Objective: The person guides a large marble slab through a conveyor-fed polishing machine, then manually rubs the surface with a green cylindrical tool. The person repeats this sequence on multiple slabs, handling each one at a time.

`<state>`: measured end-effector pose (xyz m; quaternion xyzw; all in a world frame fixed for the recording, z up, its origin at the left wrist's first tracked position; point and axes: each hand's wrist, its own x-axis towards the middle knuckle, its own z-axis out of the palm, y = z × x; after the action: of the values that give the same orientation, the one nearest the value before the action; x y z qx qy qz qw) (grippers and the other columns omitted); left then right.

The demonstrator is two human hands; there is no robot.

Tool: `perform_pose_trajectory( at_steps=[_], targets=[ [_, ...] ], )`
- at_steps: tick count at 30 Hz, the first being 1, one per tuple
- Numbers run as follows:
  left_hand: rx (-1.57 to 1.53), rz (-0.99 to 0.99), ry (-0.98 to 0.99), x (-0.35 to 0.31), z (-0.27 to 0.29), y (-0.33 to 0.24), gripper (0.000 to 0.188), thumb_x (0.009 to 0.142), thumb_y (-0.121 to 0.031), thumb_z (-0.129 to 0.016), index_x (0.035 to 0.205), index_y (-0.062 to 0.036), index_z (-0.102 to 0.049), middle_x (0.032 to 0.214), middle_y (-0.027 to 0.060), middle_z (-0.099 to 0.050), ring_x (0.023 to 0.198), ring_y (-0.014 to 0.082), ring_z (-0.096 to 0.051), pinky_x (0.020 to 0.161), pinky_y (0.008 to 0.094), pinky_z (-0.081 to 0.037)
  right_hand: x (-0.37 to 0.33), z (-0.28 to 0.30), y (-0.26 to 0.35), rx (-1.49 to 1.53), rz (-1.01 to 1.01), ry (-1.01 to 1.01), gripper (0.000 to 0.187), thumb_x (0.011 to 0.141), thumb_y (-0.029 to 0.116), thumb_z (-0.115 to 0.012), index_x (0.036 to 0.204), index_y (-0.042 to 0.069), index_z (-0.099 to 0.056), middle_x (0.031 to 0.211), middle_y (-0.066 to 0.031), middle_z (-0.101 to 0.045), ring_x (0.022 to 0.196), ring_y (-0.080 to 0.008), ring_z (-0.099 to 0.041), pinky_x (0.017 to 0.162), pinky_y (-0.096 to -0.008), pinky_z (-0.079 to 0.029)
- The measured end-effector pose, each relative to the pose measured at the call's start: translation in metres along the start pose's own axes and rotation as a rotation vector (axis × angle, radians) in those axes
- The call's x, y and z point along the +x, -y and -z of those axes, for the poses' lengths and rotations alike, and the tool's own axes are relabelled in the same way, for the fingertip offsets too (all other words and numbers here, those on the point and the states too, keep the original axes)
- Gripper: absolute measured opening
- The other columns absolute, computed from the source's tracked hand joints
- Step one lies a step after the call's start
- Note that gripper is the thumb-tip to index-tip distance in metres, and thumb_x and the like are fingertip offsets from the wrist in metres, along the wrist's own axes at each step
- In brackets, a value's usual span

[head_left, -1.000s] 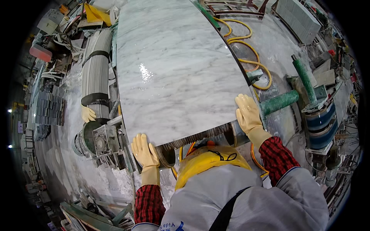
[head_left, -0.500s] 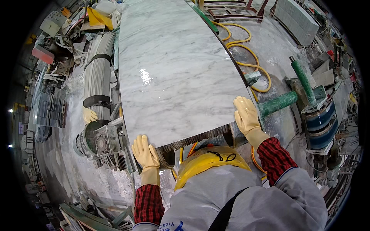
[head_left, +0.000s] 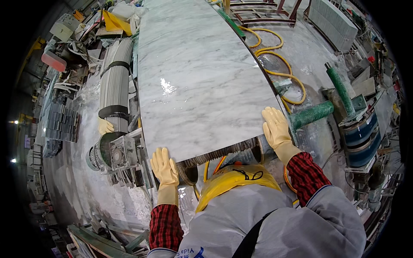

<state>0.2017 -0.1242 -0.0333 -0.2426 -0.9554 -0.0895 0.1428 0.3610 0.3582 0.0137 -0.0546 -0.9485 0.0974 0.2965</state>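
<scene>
A long white marble slab (head_left: 198, 94) with grey veining lies before me, its surface wet and shiny. At its near left corner rests my left hand (head_left: 164, 170) in a cream rubber glove, fingers stretched out. My right hand (head_left: 277, 131), gloved the same way, lies along the near right corner with its fingers extended. Neither hand is wrapped round anything; the palms' undersides are hidden. Dark rollers with a ribbed edge (head_left: 223, 154) show beneath the slab's near end, close to my yellow apron (head_left: 234, 180).
Left of the slab stand a strapped bundle of pale strips (head_left: 115, 88), a loose cream glove (head_left: 105, 126) and a motor housing (head_left: 122, 155). On the right are a green cylinder (head_left: 312, 115), a coiled yellow hose (head_left: 297, 84) and a blue drum (head_left: 361, 137). Stacked slabs (head_left: 333, 23) stand far right.
The view has shifted a little, so the slab and the things at left appear slightly farther right. Both hands stay at the slab's near corners.
</scene>
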Motion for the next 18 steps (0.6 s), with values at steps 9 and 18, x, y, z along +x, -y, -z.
perform_pose_trajectory(
  at_steps=[9, 18],
  targets=[
    [0.013, 0.019, 0.094, 0.0, 0.01, -0.003, 0.057, 0.112, -0.037, -0.047, 0.164, -0.0124, -0.047, 0.17, 0.021, -0.043, 0.155, 0.0454, -0.039, 0.13, 0.0591, -0.023, -0.011, -0.006, -0.004, -0.03, -0.015, -0.004, 0.045, 0.094, 0.013, -0.07, 0.138, 0.005, -0.066, 0.141, -0.0202, -0.067, 0.131, -0.0424, -0.06, 0.116, -0.0542, -0.045],
    [0.011, 0.026, 0.116, 0.001, 0.014, -0.005, 0.056, 0.112, -0.036, -0.047, 0.163, -0.0117, -0.048, 0.169, 0.0213, -0.044, 0.155, 0.0453, -0.039, 0.129, 0.0593, -0.024, -0.015, -0.005, 0.0, -0.02, -0.035, -0.027, 0.046, 0.095, 0.014, -0.069, 0.14, 0.005, -0.066, 0.142, -0.0188, -0.067, 0.131, -0.0413, -0.061, 0.117, -0.0542, -0.044]
  ],
)
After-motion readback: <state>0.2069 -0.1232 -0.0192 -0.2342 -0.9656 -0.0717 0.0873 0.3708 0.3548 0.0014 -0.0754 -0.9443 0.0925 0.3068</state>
